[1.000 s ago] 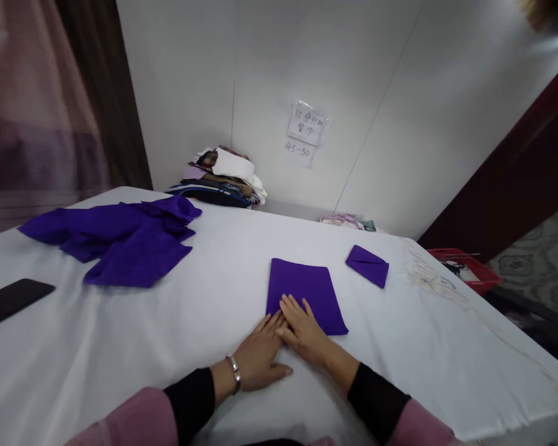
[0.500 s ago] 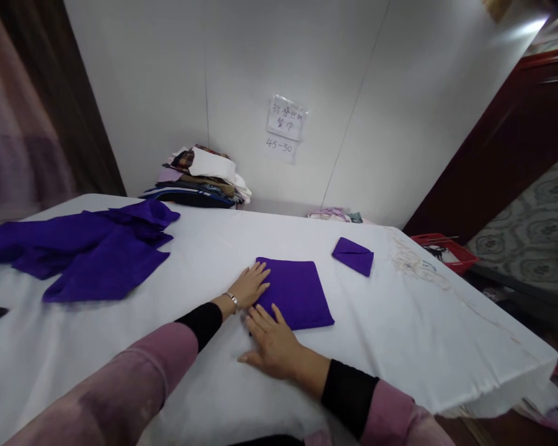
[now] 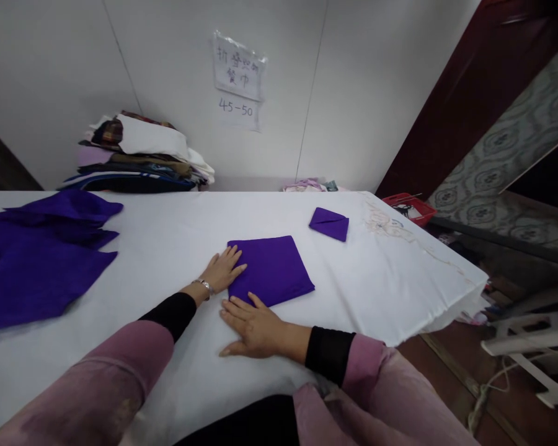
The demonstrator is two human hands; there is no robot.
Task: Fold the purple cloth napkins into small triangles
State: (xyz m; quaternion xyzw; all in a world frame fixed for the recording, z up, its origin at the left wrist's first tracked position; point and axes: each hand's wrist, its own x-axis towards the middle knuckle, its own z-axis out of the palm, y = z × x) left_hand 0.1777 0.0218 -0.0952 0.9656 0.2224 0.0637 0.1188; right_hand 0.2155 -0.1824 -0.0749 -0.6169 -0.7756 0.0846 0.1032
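A purple cloth napkin [image 3: 272, 266], folded into a rough square, lies flat in front of me on the white-covered table [image 3: 177, 223]. My left hand [image 3: 221, 271] rests on its left edge with the fingers spread. At the napkin's near left corner is my right hand [image 3: 253, 327], fingers stretched out and thumb apart, fingertips touching the near edge. Behind and to the right lies a smaller folded purple napkin [image 3: 329, 224] with a slit-like fold across it. Neither hand grips anything.
Loose purple cloths [image 3: 41, 254] lie heaped on the left of the table. A stack of folded clothes [image 3: 139, 152] sits against the wall at the back left. Beyond the table's right side are a red basket [image 3: 421, 210] and a white stool [image 3: 534, 341].
My view has swung to the right and down, so everything sits further left in the picture. Both hands stay open at the same napkin, with only a slight shift of the right one.
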